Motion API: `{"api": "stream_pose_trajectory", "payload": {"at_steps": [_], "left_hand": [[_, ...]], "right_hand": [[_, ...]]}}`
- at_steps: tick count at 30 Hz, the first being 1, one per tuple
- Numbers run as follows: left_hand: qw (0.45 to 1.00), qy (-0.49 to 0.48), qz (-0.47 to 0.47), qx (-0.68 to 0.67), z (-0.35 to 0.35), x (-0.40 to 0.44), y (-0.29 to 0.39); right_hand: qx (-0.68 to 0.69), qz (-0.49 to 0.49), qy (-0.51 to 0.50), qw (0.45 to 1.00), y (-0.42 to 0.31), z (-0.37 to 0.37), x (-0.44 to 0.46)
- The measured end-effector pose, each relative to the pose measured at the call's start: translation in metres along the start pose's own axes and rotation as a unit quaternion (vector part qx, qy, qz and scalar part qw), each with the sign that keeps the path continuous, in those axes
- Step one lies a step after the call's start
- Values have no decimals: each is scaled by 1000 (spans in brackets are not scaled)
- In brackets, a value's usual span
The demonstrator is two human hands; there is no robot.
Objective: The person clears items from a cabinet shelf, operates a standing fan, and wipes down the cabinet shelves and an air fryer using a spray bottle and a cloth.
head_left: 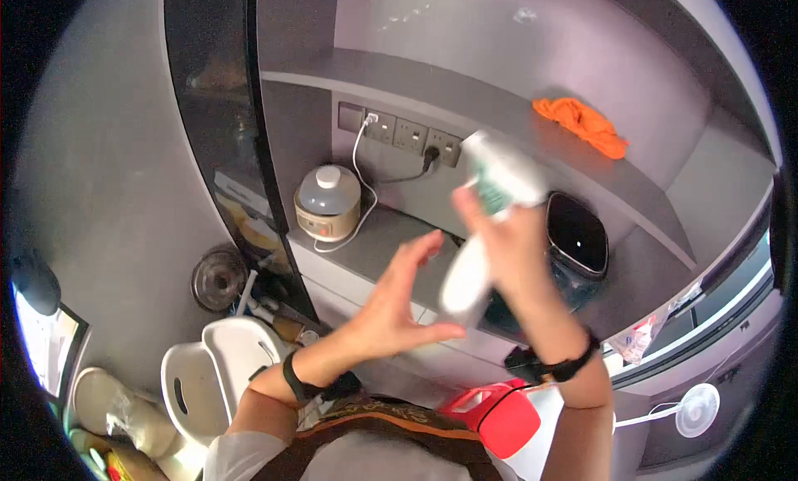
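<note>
My right hand (511, 240) is wrapped round a white container with green print (503, 177), blurred by motion and tilted in front of the shelf. A white rounded part (465, 277) extends below that hand; whether it belongs to the same item is unclear. To the left, my left hand (399, 302) has its thumb and fingers spread, holding nothing, close to the white part. A dark rounded appliance (578, 236) stands on the counter behind my right hand. An orange cloth (582, 126) lies on the upper shelf.
A small cooker with a clear lid (328, 205) stands on the counter (378, 240), beside a white cable. Wall sockets (410, 136) hold two plugs. Below are a white plastic seat (241, 352), a red item (503, 419) and a small white fan (697, 410).
</note>
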State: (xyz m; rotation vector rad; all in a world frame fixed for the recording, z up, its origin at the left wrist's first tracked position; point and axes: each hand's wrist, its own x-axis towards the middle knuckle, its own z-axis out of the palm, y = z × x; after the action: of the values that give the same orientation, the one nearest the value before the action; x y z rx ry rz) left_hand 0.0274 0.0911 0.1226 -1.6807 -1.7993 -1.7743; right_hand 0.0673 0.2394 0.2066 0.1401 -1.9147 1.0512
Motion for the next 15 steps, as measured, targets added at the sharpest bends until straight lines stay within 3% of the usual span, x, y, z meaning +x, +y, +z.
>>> {"api": "stream_pose_trajectory", "payload": {"at_steps": [1, 2, 4, 6, 7, 9, 11, 12, 15], "left_hand": [[998, 5, -60, 16, 18, -10, 1], [992, 61, -63, 94, 38, -22, -12], [975, 88, -196, 55, 50, -50, -52], [979, 135, -115, 100, 52, -68, -81], [975, 158, -130, 91, 51, -72, -92], [965, 197, -165, 52, 49, -80, -130], [964, 206, -143, 92, 34, -68, -157], [963, 204, -142, 105, 27, -62, -168], [959, 208, -130, 142, 10, -42, -211]], "right_hand": [[29, 63, -43, 997, 15, 15, -22], [56, 124, -85, 987, 31, 26, -42], [16, 116, -163, 980, 66, 40, -69], [-91, -24, -305, 948, 64, 23, -67], [-151, -88, -345, 922, 52, 4, -60], [-299, -227, -330, 866, 3, -50, -8], [-492, -293, -243, 783, -46, -97, 54], [-519, -233, -230, 790, -51, -119, 88], [-638, -161, -356, 664, -7, -180, 173]]}}
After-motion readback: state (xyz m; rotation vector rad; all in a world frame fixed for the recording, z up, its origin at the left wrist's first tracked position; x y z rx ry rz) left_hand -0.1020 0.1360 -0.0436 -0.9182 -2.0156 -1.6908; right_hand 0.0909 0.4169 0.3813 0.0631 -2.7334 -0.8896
